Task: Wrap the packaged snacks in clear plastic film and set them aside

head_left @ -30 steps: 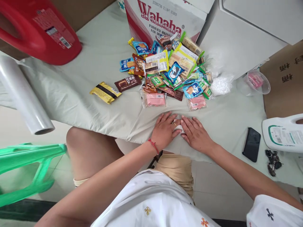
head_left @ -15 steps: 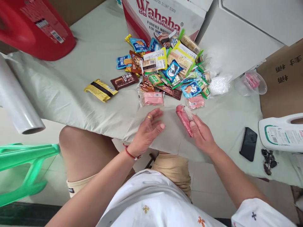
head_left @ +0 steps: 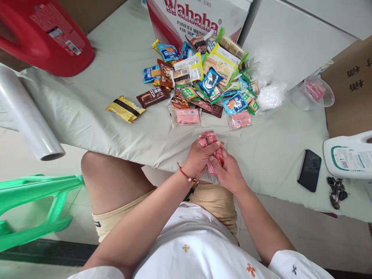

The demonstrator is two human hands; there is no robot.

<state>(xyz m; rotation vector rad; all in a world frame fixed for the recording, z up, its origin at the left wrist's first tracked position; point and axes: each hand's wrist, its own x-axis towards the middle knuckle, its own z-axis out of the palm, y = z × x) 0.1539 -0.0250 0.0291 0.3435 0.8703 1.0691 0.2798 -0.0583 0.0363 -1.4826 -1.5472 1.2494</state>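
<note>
Both hands meet over the front edge of the cloth-covered table [head_left: 162, 143], closed round a pink snack packet [head_left: 208, 136]. My left hand [head_left: 200, 157], with a red string bracelet at the wrist, grips it from the left, thumb across the wrapper. From the right, my right hand [head_left: 228, 170] clasps its lower part. The fingers hide much of the packet. Just beyond lie two flat pink-wrapped packets [head_left: 187, 116], one ahead of each hand. Behind them is a heap of wrapped snacks [head_left: 212, 79]. A yellow packet [head_left: 125, 109] and a brown cocoa packet [head_left: 152, 96] lie left of it.
A Wahaha carton [head_left: 197, 17] stands behind the heap. Left are a red jug [head_left: 55, 35] and a plastic film roll [head_left: 29, 112]. Right are a clear cup [head_left: 327, 93], a phone [head_left: 309, 170], keys [head_left: 337, 192] and a white bottle [head_left: 348, 159]. A green stool [head_left: 55, 205] stands lower left.
My right hand has brought the pink packet left and inward. My left hand, open and apart before, has moved right and closed on it too.
</note>
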